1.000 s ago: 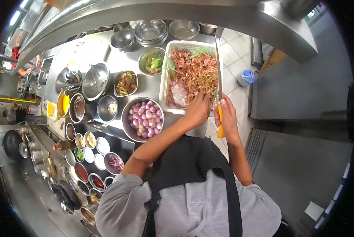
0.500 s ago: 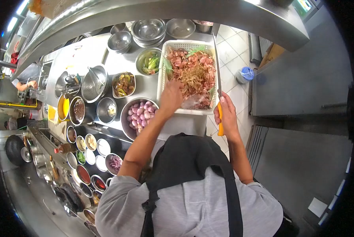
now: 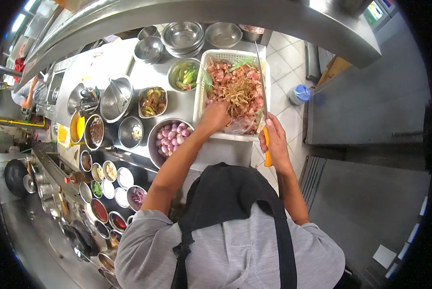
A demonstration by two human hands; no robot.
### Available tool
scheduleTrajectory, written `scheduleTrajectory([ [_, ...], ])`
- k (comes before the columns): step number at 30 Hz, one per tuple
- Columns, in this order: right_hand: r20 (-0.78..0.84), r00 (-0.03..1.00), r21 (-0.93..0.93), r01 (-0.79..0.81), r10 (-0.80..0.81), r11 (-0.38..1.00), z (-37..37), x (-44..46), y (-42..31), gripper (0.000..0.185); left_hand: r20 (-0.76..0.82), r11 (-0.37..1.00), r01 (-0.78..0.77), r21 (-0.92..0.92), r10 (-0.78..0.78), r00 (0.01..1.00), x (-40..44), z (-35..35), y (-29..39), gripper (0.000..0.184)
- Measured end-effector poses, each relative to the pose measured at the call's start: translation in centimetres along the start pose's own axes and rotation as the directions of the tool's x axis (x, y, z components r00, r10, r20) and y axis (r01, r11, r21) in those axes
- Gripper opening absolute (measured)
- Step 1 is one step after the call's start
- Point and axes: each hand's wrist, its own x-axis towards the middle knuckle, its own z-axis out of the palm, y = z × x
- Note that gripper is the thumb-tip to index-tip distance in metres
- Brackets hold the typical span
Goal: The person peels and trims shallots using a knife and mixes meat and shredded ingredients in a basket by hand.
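A white perforated basket (image 3: pixel 201 91) holds reddish meat pieces (image 3: pixel 249 77), with a heap of thin brown strands (image 3: pixel 240 94) on top, some green leaves and a clear plastic bag (image 3: pixel 242 126) at its near side. My left hand (image 3: pixel 216 117) reaches over the basket's lower left corner, its fingers bent into the food; the fingertips are hidden. In my right hand (image 3: pixel 274 139) is a long knife (image 3: pixel 267 139) with an orange handle, its blade pointing away along the basket's right edge. A bowl of purple shallots (image 3: pixel 170 139) stands left of the basket, partly behind my left forearm.
Metal bowls (image 3: pixel 182 36) stand at the counter's far side. A bowl of green vegetables (image 3: pixel 183 75), a square dish (image 3: pixel 153 102) and several sauce pots are to the left. A metal shelf (image 3: pixel 225 13) crosses above. A co-worker's arm (image 3: pixel 31 91) shows far left. A blue-lidded tub (image 3: pixel 300 94) is on the floor.
My left hand has moved left from the basket's near right part, then slightly right to its lower left corner. The strands and bag have shifted. My right hand still holds the knife.
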Motion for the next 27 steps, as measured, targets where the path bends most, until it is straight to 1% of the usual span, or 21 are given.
scheduleTrajectory([
  [2, -0.008, 1.0, -0.008, 0.018, -0.018, 1.0, -0.2, -0.1, -0.2, 0.053, -0.033, 0.995, 0.047, -0.083, -0.05, 0.998, 0.5, -0.5, -1.0, 0.03],
  [3, -0.009, 0.999, -0.014, 0.034, -0.034, 0.999, -0.3, -0.2, -0.2, 0.053, -0.027, 0.996, 0.043, -0.082, -0.045, 0.999, 0.5, -1.8, -0.8, 0.03],
  [4, -0.014, 0.999, -0.01, 0.032, -0.032, 0.999, -0.4, -0.2, -0.1, 0.053, 0.058, 0.922, 0.131, -0.364, -0.118, 0.991, 0.4, -4.0, 0.1, 0.032],
  [5, -0.013, 0.999, -0.007, 0.039, -0.039, 0.999, -0.4, -0.2, 0.1, 0.053, 0.159, 0.763, 0.228, -0.605, -0.165, 0.973, 0.2, -5.5, 0.6, 0.033],
  [6, -0.011, 0.999, -0.004, 0.048, -0.048, 0.999, -0.4, -0.1, 0.1, 0.054, 0.16, 0.765, 0.228, -0.602, -0.164, 0.973, 0.0, -6.0, 0.6, 0.033],
  [8, 0.0, 1.0, 0.01, 0.022, -0.022, 1.0, -0.3, -0.3, 0.0, 0.054, 0.094, 0.453, 0.193, -0.87, -0.233, 0.968, -0.7, -6.7, 0.7, 0.038],
  [9, 0.011, 1.0, 0.021, -0.008, 0.008, 1.0, -0.1, -0.3, 0.0, 0.053, 0.127, 0.39, 0.237, -0.89, -0.287, 0.949, -0.9, -7.7, 1.9, 0.045],
  [10, 0.013, 1.0, 0.023, -0.007, 0.006, 1.0, 0.0, -0.3, 0.2, 0.053, 0.125, 0.393, 0.237, -0.889, -0.289, 0.949, -1.0, -7.5, 1.8, 0.045],
  [12, 0.03, 0.999, 0.01, -0.033, 0.033, 0.999, 0.2, -0.3, 0.6, 0.054, 0.132, 0.203, 0.198, -0.959, -0.301, 0.945, -1.2, -7.0, 1.5, 0.048],
  [13, 0.03, 0.999, 0.01, -0.033, 0.033, 0.999, 0.3, -0.3, 0.5, 0.054, 0.132, 0.203, 0.198, -0.959, -0.3, 0.945, -1.3, -6.9, 1.6, 0.048],
  [15, 0.075, 0.996, -0.047, -0.042, 0.046, 0.998, 0.7, -0.5, 0.3, 0.054, 0.174, 0.051, 0.196, -0.979, -0.281, 0.944, -1.7, -6.8, 1.8, 0.048],
  [16, 0.075, 0.996, -0.048, -0.042, 0.045, 0.998, 0.6, -0.6, 0.2, 0.054, 0.174, 0.05, 0.196, -0.979, -0.281, 0.944, -2.2, -7.6, 3.1, 0.048],
  [17, 0.105, 0.993, -0.076, -0.043, 0.05, 0.996, 0.6, -0.7, 0.2, 0.054, 0.114, 0.306, 0.242, -0.921, -0.383, 0.917, -2.8, -8.5, 4.6, 0.049],
  [18, 0.134, 0.989, -0.104, -0.042, 0.056, 0.994, 0.6, -0.8, 0.2, 0.054, 0.027, 0.531, 0.301, -0.792, -0.463, 0.886, -3.1, -8.9, 5.6, 0.05],
  [19, 0.135, 0.989, -0.105, -0.041, 0.055, 0.994, 0.7, -0.9, 0.1, 0.054, 0.026, 0.531, 0.3, -0.792, -0.462, 0.886, -3.1, -7.9, 5.2, 0.05],
  [20, 0.142, 0.987, -0.105, -0.053, 0.068, 0.993, 0.7, -1.0, 0.1, 0.053, -0.231, 0.691, 0.125, -0.712, -0.398, 0.888, -3.1, -6.1, 4.2, 0.041],
  [21, 0.149, 0.986, -0.105, -0.065, 0.081, 0.992, 0.8, -1.0, 0.1, 0.053, -0.466, 0.821, -0.037, -0.57, -0.287, 0.837, -3.1, -5.7, 4.1, 0.034],
  [22, 0.149, 0.986, -0.105, -0.065, 0.081, 0.992, 0.9, -1.1, 0.0, 0.053, -0.466, 0.821, -0.037, -0.57, -0.286, 0.837, -3.2, -5.4, 3.9, 0.034],
  [24, 0.163, 0.983, -0.107, -0.072, 0.089, 0.992, 1.0, -1.2, -0.2, 0.053, -0.302, 0.842, 0.185, -0.507, -0.374, 0.877, -3.5, -5.2, 3.6, 0.025],
  [25, 0.163, 0.983, -0.106, -0.072, 0.089, 0.992, 1.0, -1.2, -0.1, 0.053, -0.302, 0.842, 0.184, -0.506, -0.373, 0.877, -3.4, -4.9, 3.3, 0.025],
  [27, 0.175, 0.981, -0.124, -0.064, 0.086, 0.99, 0.9, -1.0, 0.3, 0.053, -0.273, 0.767, 0.187, -0.614, -0.429, 0.861, -3.2, -3.7, 2.2, 0.026],
])
